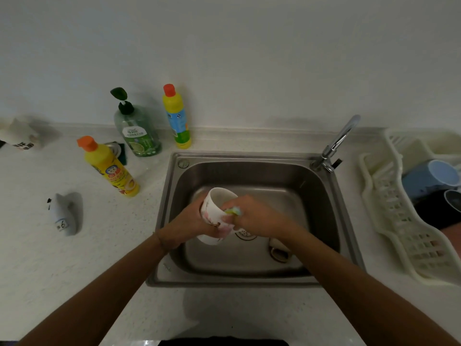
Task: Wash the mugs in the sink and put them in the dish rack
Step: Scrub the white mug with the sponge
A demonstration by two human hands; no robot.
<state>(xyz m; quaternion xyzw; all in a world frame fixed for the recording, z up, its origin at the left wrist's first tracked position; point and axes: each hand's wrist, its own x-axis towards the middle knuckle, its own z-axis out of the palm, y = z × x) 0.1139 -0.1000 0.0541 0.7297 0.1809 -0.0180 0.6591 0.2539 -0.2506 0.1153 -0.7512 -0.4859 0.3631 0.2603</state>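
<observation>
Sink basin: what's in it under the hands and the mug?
On the sink floor, a drain strainer shows partly, and another mug lies on its side under the right forearm. The arms hide the rest.

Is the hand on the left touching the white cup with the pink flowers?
Touching. The head view shows the left hand wrapped round the side of the white flowered mug, holding it tilted above the sink.

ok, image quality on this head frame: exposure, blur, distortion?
Head view: dim, underexposed overall; wide-angle bending the counter edge and rack; corners soft, the left-edge carton blurred; mug and both hands fairly sharp; mild glare on the tap.
</observation>
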